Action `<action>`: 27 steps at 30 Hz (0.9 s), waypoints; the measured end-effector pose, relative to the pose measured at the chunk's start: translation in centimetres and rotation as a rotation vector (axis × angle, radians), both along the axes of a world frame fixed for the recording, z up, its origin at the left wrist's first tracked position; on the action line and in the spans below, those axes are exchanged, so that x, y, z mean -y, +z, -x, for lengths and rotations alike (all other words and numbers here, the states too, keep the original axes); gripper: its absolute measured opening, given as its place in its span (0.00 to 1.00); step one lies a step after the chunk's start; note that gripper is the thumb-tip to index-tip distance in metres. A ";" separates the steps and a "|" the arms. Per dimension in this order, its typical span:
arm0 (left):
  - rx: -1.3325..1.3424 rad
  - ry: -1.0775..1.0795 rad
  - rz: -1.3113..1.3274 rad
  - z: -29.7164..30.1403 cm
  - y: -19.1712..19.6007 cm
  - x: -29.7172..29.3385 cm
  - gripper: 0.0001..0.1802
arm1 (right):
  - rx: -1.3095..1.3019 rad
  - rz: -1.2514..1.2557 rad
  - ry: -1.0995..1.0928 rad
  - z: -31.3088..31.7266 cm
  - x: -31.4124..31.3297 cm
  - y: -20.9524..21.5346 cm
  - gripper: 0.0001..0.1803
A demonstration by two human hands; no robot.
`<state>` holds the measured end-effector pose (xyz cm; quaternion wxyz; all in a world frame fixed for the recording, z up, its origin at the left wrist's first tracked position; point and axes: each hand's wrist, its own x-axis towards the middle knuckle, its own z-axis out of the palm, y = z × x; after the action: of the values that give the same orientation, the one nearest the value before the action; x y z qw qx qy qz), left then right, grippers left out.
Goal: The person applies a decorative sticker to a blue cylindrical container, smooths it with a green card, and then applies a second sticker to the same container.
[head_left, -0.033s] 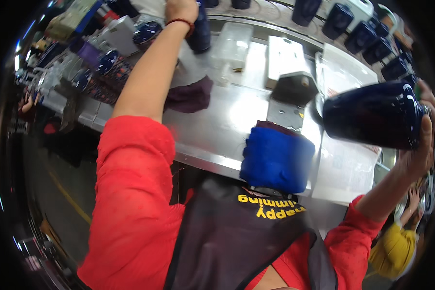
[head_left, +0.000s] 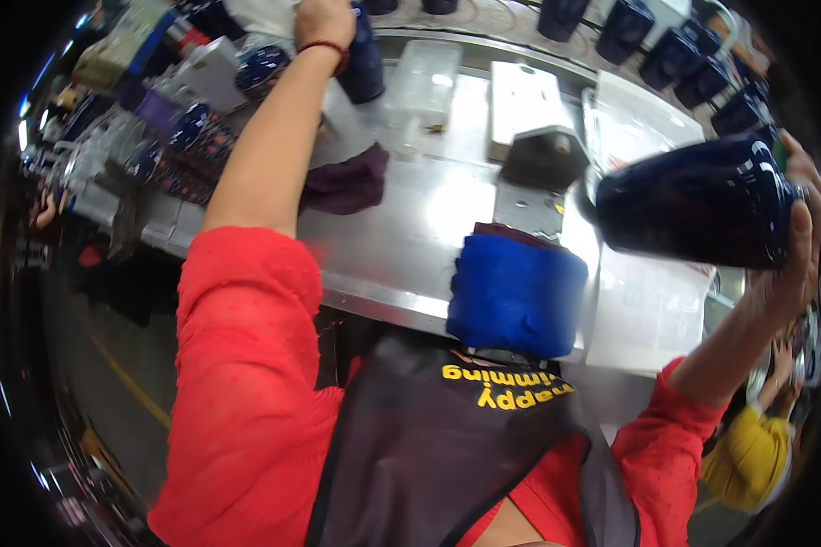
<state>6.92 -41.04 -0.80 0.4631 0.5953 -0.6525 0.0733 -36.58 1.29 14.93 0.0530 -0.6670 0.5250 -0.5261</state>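
My left hand (head_left: 324, 23) reaches far across the steel table (head_left: 410, 246) and grips the top of an upright dark blue cup (head_left: 365, 64) at the back edge. A red band sits on that wrist. At the right, my right hand (head_left: 801, 228) holds a large glossy dark blue cup (head_left: 693, 201) on its side, up above the table. A thick blue cloth pad (head_left: 515, 292) lies at the table's near edge between my arms. A maroon cloth (head_left: 347, 182) lies crumpled beside my left forearm.
A row of dark blue cups (head_left: 675, 46) stands along the back right. A clear plastic tub (head_left: 424, 77), a white box (head_left: 524, 96) and a grey metal block (head_left: 543, 155) sit mid-table. Clear sheets (head_left: 648, 310) lie at right. Another person's yellow sleeve (head_left: 748, 456) shows lower right.
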 end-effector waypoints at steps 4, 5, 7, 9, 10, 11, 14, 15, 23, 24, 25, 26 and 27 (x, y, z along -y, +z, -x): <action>0.004 -0.040 -0.131 -0.2 0.0 0.2 0.25 | 0.017 0.121 0.094 -1.2 -0.3 -0.5 0.22; -0.004 -0.063 -0.135 0.1 0.8 -0.2 0.28 | 0.049 0.133 0.107 -1.3 -0.3 -0.8 0.23; -0.003 -0.047 -0.124 1.4 2.6 -2.6 0.35 | 0.056 0.117 0.112 -1.6 -0.7 -1.6 0.23; 0.061 -0.244 0.228 2.5 5.7 -7.2 0.37 | 0.053 0.185 0.129 -2.1 -0.9 -2.2 0.22; 0.083 -0.349 0.132 3.4 7.0 -10.2 0.41 | 0.071 0.200 0.129 -2.5 -1.0 -2.4 0.22; -0.375 -0.977 0.138 6.4 6.9 -13.9 0.26 | 0.094 0.208 0.131 -3.0 -0.9 -2.6 0.22; -0.223 -1.429 -0.387 10.3 8.2 -24.5 0.46 | 0.341 0.143 0.171 -5.2 0.0 -3.5 0.23; -0.345 -1.637 -0.446 11.1 8.0 -27.6 0.51 | 0.437 0.073 0.254 -5.8 0.3 -3.7 0.22; -1.198 -1.640 -1.475 13.1 5.1 -36.7 0.39 | 0.638 -0.449 0.384 -6.3 -1.4 -8.4 0.22; -1.330 -1.595 -1.571 13.2 4.7 -37.1 0.38 | 0.606 -0.472 0.407 -5.8 -2.1 -8.5 0.22; -1.402 -1.513 -1.689 13.5 4.3 -37.5 0.37 | 0.591 -0.508 0.385 -5.4 -2.7 -8.5 0.22; -1.340 -1.588 -1.693 13.7 4.2 -37.6 0.38 | 0.577 -0.534 0.367 -4.9 -3.6 -8.3 0.21; -1.254 -1.668 -1.632 14.0 4.2 -37.8 0.42 | 0.560 -0.511 0.427 -4.5 -4.5 -8.2 0.21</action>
<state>-7.09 -3.20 3.44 0.1015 0.0570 -0.3537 -0.9281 -32.03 5.75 6.77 0.4647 -0.5575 0.4538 -0.5170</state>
